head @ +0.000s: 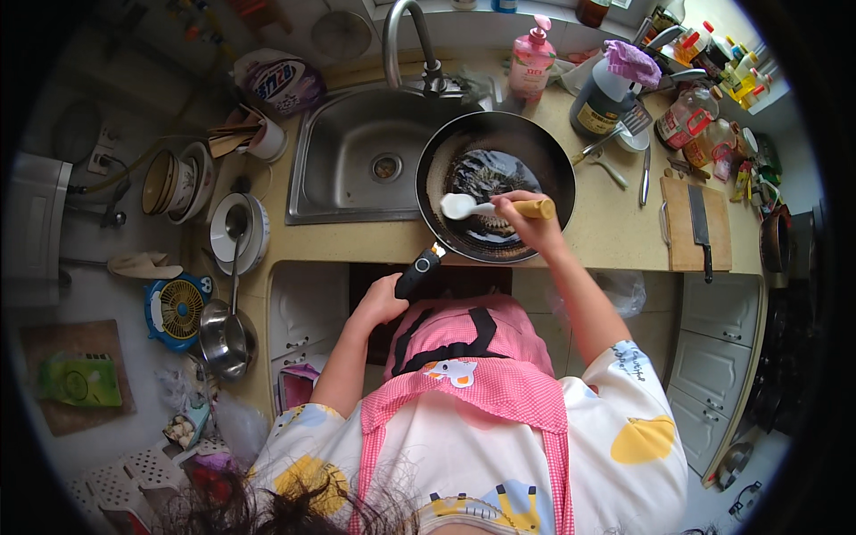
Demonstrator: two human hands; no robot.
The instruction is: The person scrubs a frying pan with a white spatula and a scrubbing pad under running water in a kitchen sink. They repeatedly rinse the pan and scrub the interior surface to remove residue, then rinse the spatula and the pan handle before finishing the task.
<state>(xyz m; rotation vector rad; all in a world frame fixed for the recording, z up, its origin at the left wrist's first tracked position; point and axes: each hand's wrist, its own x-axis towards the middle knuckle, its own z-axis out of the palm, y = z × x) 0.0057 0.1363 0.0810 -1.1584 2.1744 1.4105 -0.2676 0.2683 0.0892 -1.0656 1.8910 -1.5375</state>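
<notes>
My left hand [382,299] is closed around the black handle [420,271] of a round dark frying pan [562,184]. The pan sits across the sink's right rim and the counter, its front edge at the counter edge. Shiny liquid [495,170] in it reflects light, and the inner wall has brownish patches. In my right hand [528,217] is a kitchen utensil with a rounded white head [458,206] and a yellow handle end [537,208]; I cannot tell whether it is a spoon or a brush. Its head is over the pan's left side; contact is unclear.
Left of the pan is a steel sink [334,170] with a curved faucet [394,47]. A pink pump bottle [531,63] stands behind. To the right lie a slotted turner [632,124] and a cleaver [698,214] on a cutting board [675,231]. Bowls [257,234] stand left.
</notes>
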